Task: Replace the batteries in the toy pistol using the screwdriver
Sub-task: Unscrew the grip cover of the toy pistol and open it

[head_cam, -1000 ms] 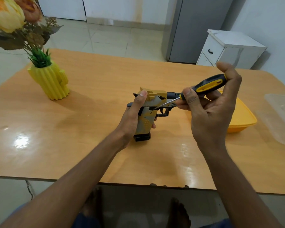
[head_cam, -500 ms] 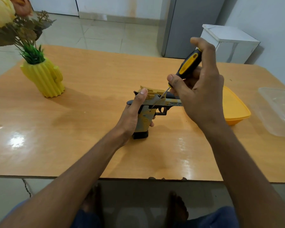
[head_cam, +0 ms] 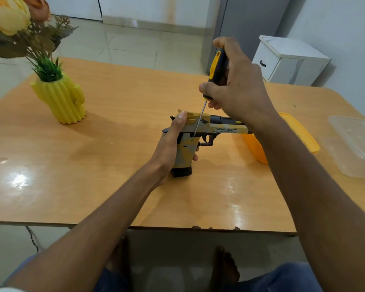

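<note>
A: Since the earlier frame we've swung the screwdriver [head_cam: 217,69] from nearly level to steep, handle up. The tip is now down on the side of the toy pistol [head_cam: 200,131], just above the trigger guard.

B: Agreed. The right hand [head_cam: 235,85] sits higher in the frame than before, upper centre-right. Its fingers are curled round the black & yellow handle, thumb pressed near the collar where the shaft starts.

A: The left hand [head_cam: 173,144]?

B: Centre of frame, wrapped round the pistol's grip from the left, thumb up along the rear of the slide, one fingertip showing on the right side of the grip. It has a closed hold on the gun, about as before.

A: The pistol stands upright on its black magazine base on the wooden table [head_cam: 118,114], muzzle pointing to the right of the frame. We can read "DESERT EAGLE" on the slide.

B: Whether the tip is seated in a screw head, we can't tell; too small.

A: Other stuff: a yellow tray [head_cam: 299,131] at right, partly behind our right forearm, w/ a clear plastic container [head_cam: 354,146] just beside it at the right edge.

B: And a yellow cactus-shaped vase [head_cam: 60,98] w/ flowers at upper left, well apart from the gun. A white cabinet [head_cam: 289,60] stands on the floor at upper right, beyond the table.
</note>
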